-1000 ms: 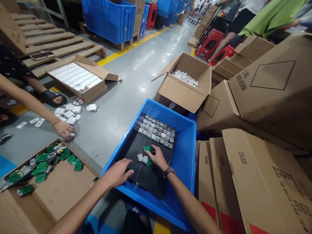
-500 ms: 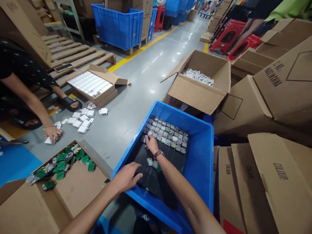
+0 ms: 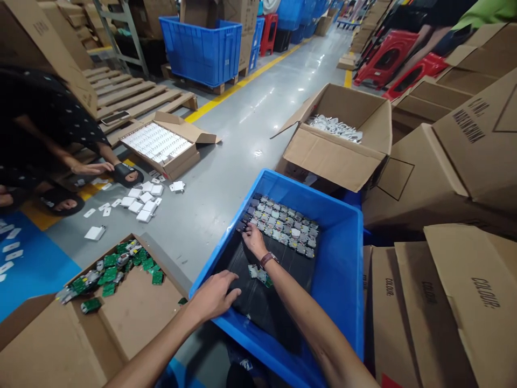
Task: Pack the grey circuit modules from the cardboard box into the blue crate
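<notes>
Inside a blue plastic bin [image 3: 341, 237], small grey circuit boards [image 3: 278, 218] lie in close rows on a black sheet [image 3: 232, 264]. My right hand [image 3: 254, 241] is at the left end of the front row, its fingertips pinched at a dark-edged circuit board [image 3: 240, 226] that they partly cover. Under my right wrist, a few loose circuit boards [image 3: 257, 274] rest on the sheet. My left hand [image 3: 216, 293] lies over the bin's near-left rim, thumb and fingers apart, with nothing in it.
On the left, a cardboard box [image 3: 141, 302] holds loose green boards. White adapter-like pieces [image 3: 143, 202] are scattered on the floor near another person's hand [image 3: 92, 168]. An open carton [image 3: 335, 156] of white parts stands beyond the bin; cartons [image 3: 448, 291] crowd the right.
The view has shifted slightly, moving the scene rightward. My hands stay in nearly the same places over the bin. The other person's hand has lifted off a white piece and drawn back.
</notes>
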Demonstrator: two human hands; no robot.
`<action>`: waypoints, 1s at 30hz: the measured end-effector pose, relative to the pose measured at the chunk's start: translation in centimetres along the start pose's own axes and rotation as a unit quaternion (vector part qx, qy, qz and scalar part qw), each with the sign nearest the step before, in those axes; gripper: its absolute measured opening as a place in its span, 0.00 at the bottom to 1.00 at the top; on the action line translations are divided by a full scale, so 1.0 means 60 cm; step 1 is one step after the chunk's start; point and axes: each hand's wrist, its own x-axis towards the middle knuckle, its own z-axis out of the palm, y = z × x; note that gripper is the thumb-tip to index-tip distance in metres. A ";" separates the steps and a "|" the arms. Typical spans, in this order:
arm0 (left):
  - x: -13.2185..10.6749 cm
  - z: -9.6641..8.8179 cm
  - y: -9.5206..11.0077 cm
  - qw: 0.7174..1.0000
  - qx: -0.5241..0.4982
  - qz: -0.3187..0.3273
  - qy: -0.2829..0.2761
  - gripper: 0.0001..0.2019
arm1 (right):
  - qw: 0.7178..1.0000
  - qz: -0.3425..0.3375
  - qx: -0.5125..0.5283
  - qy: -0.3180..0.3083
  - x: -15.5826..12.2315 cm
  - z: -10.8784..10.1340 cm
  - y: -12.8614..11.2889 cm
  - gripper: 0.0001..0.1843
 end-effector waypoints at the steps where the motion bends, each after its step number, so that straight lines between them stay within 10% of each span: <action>1: 0.000 0.000 0.000 1.000 -0.001 0.000 0.000 0.18 | 1.000 0.001 -0.017 -0.019 -0.011 -0.014 -0.001 0.24; 6: 0.001 -0.001 -0.002 1.000 -0.005 0.004 0.002 0.18 | 0.960 -0.033 -0.204 -0.187 -0.135 -0.093 0.019 0.38; 11: 0.001 0.000 -0.005 1.000 -0.003 0.012 0.004 0.17 | 0.923 -0.095 -0.340 -0.155 -0.234 -0.108 0.035 0.30; 23: -0.001 -0.001 -0.002 1.000 -0.001 -0.003 0.005 0.18 | 0.965 -0.082 -0.248 -0.005 -0.077 -0.045 0.000 0.22; 30: -0.002 0.001 -0.003 1.000 -0.007 0.000 0.014 0.17 | 0.967 -0.067 -0.245 0.015 -0.074 -0.055 0.025 0.24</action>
